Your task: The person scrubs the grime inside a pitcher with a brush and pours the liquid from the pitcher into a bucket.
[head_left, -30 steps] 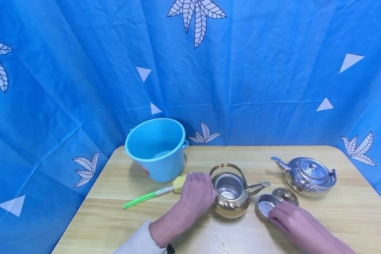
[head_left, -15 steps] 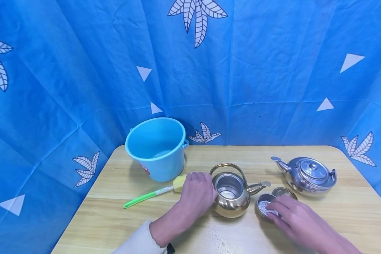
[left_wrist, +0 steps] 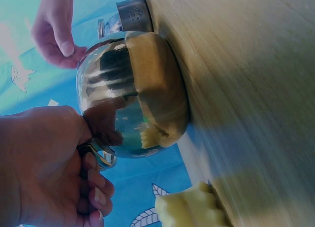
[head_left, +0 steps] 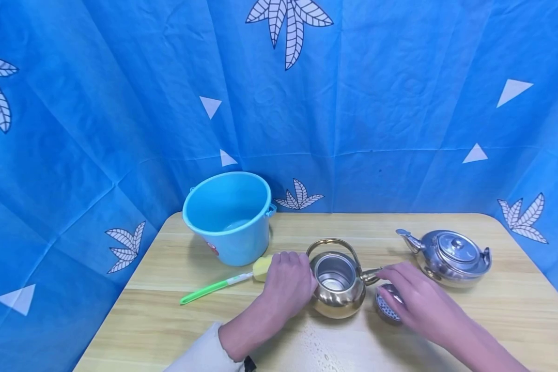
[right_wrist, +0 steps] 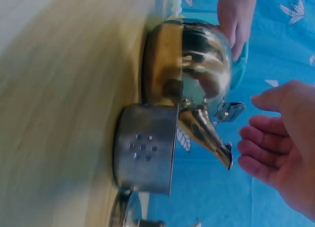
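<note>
A gold metal teapot [head_left: 338,304] stands lidless on the table, its inside visible from above. My left hand [head_left: 288,283] grips the teapot's handle [left_wrist: 106,158] with curled fingers. My right hand [head_left: 418,302] hovers over a small metal strainer [right_wrist: 145,150], close to the spout [right_wrist: 206,136]; its fingers are loosely bent and nothing is between them. The strainer, with holes in its side and base, stands upright on the table. Beside it lies a lid [right_wrist: 127,210], hidden under my right hand in the head view.
A silver teapot [head_left: 455,258] with its lid on stands at the right rear. At the left rear is a light blue bucket [head_left: 232,243]. A green-handled brush [head_left: 209,292] with a yellow sponge head lies before it. Water drops [head_left: 325,356] dot the front of the table.
My right hand has let go of the strainer and moved up and slightly left, toward the teapot's spout. The left hand has stayed on the handle.
</note>
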{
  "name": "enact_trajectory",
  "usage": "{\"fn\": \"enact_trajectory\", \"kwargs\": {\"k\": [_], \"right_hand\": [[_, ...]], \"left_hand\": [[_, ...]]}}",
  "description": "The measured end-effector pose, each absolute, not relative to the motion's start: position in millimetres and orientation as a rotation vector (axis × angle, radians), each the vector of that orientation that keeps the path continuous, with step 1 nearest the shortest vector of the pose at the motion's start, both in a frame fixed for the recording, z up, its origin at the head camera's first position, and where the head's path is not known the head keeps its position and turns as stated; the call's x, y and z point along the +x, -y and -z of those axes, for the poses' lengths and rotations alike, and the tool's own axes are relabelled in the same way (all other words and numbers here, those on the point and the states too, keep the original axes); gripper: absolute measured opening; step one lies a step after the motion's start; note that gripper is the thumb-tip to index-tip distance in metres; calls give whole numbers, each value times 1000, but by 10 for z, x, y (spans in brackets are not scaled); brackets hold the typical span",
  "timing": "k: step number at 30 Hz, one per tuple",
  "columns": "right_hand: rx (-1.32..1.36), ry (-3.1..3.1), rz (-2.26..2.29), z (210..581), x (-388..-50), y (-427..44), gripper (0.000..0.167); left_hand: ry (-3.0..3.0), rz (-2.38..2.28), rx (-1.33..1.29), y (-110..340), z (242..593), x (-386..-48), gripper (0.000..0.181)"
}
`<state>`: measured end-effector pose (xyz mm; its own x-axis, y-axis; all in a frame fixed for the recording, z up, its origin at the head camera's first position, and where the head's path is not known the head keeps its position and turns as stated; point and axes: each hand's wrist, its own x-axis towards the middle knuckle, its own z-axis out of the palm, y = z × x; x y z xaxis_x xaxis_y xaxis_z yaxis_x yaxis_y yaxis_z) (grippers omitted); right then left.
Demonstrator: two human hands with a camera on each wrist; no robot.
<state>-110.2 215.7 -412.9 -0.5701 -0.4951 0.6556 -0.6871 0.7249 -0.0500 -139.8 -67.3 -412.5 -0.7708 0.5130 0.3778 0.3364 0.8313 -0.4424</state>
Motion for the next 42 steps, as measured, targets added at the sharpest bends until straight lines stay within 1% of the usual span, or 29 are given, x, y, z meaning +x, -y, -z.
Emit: {"fn": "enact_trajectory", "kwargs": {"k": [2,8,12,19,23,26,32,39,42], "right_hand": [[887,2294,-401,4117,-1131,-2113,46],[876,2315,-408,4098,-1222,-2020,35],[861,2344,-407,4099,-1276,-1968,40],[827,2400,-408,4129,-1349,-1890,41],[801,2443,-408,4137,-1369,-1861,41],[785,2471,-406,4137,-1388,-1837,39],[776,2492,-381,4128,-1418,-1777,35],[749,2509,-216,4095,-1470,-1707,22],[735,2511,-132,4098,-1509,-1691,22]], "left_hand": [[2519,-487,-628,674,4127,-1401,32],[2520,-489,-627,674,4138,-1408,33],[2506,-480,-630,675,4148,-1416,33],[2508,-492,-640,674,4151,-1423,29],[2508,-482,-629,675,4145,-1417,34],[2505,-462,-621,676,4138,-1412,37],[2472,-454,-627,680,4125,-1402,36],[2458,-460,-626,682,4118,-1398,39],[2469,-455,-626,679,4120,-1401,38]]}}
